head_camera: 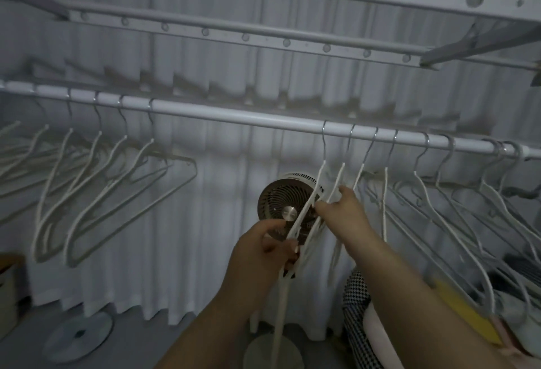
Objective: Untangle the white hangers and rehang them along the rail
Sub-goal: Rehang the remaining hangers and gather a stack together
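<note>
Both forearms rise from 6 o'clock toward the frame centre. Our left hand (265, 247) is closed around the lower bars of the tangled hangers (304, 216), fingers curled over the white wires. Our right hand (344, 212) pinches the upper shoulders of the same cluster between thumb and fingertips, just at 1 o'clock of the left hand.

The cluster still hangs by its hooks from the rail (234, 115), which crosses the frame from 9 o'clock to 3 o'clock. We judge the step in hand to be separation: the wires cross one another and are not yet freed.

At 9 o'clock a spaced group of hangers (96, 193) already hangs in order; at 3 o'clock a crowded group (456, 207) awaits sorting. Between them the rail is bare.

Behind the cluster stands a fan (281, 204) before a white curtain (175, 251).

Next move, as we judge it: hold the lower bars steady, draw one hanger clear, lift its hook and reseat it on the bare stretch.
</note>
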`<state>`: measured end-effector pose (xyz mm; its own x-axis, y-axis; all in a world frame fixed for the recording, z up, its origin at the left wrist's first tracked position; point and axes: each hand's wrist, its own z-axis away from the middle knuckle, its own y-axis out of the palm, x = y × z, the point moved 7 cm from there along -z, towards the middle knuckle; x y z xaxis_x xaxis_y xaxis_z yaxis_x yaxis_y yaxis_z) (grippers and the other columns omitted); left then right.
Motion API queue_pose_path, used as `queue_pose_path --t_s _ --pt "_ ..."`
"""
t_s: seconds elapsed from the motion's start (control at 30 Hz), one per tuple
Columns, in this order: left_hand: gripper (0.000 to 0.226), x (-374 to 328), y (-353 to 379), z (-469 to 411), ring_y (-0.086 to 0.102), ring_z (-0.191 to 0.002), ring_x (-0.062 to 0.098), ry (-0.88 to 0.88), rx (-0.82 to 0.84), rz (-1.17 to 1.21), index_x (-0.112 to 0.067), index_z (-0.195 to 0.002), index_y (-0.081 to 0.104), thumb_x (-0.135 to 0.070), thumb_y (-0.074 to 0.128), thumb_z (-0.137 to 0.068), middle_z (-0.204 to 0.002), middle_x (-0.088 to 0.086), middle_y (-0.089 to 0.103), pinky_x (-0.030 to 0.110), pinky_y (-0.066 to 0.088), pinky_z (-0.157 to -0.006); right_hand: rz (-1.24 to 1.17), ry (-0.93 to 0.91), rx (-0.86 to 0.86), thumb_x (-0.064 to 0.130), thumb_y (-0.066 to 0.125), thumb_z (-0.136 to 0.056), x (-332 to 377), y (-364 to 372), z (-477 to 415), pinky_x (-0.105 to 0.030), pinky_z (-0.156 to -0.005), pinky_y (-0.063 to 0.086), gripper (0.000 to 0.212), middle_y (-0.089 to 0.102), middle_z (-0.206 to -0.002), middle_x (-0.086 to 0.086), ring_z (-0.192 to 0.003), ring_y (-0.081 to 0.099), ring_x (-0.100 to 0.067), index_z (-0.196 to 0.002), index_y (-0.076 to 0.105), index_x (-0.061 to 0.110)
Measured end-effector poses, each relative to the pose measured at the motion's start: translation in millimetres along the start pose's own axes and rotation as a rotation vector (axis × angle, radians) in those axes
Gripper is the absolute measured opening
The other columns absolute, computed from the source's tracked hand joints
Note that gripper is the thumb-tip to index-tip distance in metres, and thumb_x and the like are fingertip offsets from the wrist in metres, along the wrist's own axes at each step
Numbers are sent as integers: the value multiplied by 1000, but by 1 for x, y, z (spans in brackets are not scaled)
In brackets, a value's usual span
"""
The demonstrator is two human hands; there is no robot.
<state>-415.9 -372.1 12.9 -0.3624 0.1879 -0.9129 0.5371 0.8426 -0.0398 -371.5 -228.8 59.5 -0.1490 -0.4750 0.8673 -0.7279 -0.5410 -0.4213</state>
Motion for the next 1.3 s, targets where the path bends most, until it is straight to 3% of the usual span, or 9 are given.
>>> queue_pose_path --t_s 0.13,0.3,0.4,0.47,0.7,0.87,1.03,1.17,1.3 --pt "30 -4 -36 -4 51 -41 -6 47 -33 -74 -32 -75 56 -7 50 -90 -45 -10 53 4 38 -44 -133 38 -5 5 52 -85 6 22 7 -20 -52 33 31 50 -69 1 -59 44 -9 -116 52 9" --pt "19 -11 -80 -9 48 -65 -5 159 -88 -253 -21 -102 55 -13 40 -95 -72 -20 49 -1 39 -58 -80 34 21 6 52 -83 18 61 9 -36 -77 54 44 60 -98 -9 -86 58 -25 -127 51 7" --pt "28 -8 -110 -8 48 -69 -5 211 -184 -361 -12 -116 57 -14 37 -96 -76 -22 47 6 44 -63 -81 -7 44 3 50 -84 28 81 11 -11 -50 45 41 58 -85 -9 -67 53 -18 -124 54 6" --pt "31 -2 -128 -8 49 -61 3 178 -232 -402 -11 -118 57 -15 36 -96 -67 -14 48 19 48 -62 -102 -24 49 -1 49 -84 34 93 14 -6 -37 34 38 52 -67 -4 -55 45 -12 -121 56 3" --pt "21 10 -177 -11 54 -44 5 77 -225 -374 -21 -92 57 -9 40 -93 -61 -4 53 10 44 -48 -132 -71 99 -2 47 -84 56 139 19 -6 -42 35 33 48 -58 5 -48 45 -5 -114 60 2" --pt "43 12 -209 -11 58 -48 -5 93 -280 -514 -38 -62 36 -9 39 -93 -57 -4 51 12 41 -48 -226 -26 185 -3 48 -87 67 172 26 -7 -32 31 45 46 -47 2 -24 38 3 -130 46 6" --pt "42 17 -228 -10 56 -55 -15 114 -322 -526 -35 -63 38 -6 38 -93 -57 -3 49 3 42 -53 -219 -36 235 0 48 -87 76 200 26 -10 -33 29 49 43 -54 -2 -23 35 0 -134 41 12" --pt "23 22 -240 -11 55 -52 -18 85 -327 -515 -10 -96 63 -5 40 -92 -57 -5 50 6 43 -51 -220 -55 243 0 47 -87 80 211 25 -12 -33 30 47 41 -54 -3 -24 34 -1 -132 43 14" --pt "42 18 -239 -9 55 -52 -17 113 -299 -553 -37 -65 43 -5 42 -92 -54 -6 49 8 43 -52 -207 -64 240 1 46 -87 79 214 24 -17 -34 35 49 41 -53 -3 -26 36 -3 -134 40 15"
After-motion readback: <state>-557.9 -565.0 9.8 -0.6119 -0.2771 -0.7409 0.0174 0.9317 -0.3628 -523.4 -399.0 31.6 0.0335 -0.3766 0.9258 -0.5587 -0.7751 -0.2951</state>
